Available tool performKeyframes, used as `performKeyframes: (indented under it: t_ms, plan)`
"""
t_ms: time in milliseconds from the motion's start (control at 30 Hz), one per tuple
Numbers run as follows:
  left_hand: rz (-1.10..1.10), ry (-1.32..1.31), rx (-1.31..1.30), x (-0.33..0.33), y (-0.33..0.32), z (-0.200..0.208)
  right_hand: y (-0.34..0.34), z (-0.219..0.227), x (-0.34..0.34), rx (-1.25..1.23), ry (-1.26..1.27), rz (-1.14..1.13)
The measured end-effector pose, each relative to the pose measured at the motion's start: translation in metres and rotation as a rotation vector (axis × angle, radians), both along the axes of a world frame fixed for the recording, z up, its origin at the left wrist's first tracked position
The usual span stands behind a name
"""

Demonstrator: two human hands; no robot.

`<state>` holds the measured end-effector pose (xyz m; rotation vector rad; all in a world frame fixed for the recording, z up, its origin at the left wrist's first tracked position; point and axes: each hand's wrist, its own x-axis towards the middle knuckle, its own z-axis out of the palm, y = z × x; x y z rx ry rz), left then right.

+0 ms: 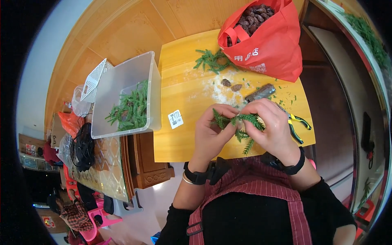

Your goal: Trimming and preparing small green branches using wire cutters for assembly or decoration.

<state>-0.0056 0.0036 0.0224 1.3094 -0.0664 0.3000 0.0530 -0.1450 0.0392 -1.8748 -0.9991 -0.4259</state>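
Observation:
Over the near part of the yellow table [173,143], a green needled sprig [248,132] that looks like fir is pinched between the fingers of my left hand [212,132] and my right hand [271,126]. The fingertips meet at its upper middle and hide what they grip there. Just beyond them lies a dark brown cylinder [261,93]. Yellow-and-black pliers [301,119] rest beside my right hand. Two small pine cones [231,85] sit in scattered white flakes [220,94]. Farther back, more green sprigs [212,60] lie in a loose clump.
A red bag [273,53] full of pine cones [255,18] stands at the back right. On the left, a clear plastic bin [153,81] holds green sprigs. A white card [176,119] lies near it. Away at lower left, a person [77,216] sits by pink chairs.

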Motion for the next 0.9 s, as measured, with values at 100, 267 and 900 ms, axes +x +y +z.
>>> performKeyframes:
  t_ms: [100, 267, 900]
  plan:
    - [0.031, -0.068, 0.138, 0.001, 0.0, 0.002, -0.001, 0.0, -0.003, 0.0, 0.072, -0.025]
    - [0.049, -0.028, 0.134, -0.001, 0.0, -0.001, -0.002, 0.0, -0.005, -0.031, 0.063, -0.054]
    - [0.317, -0.074, 0.329, -0.023, 0.024, -0.036, -0.1, -0.069, 0.013, -0.549, 0.377, -0.301]
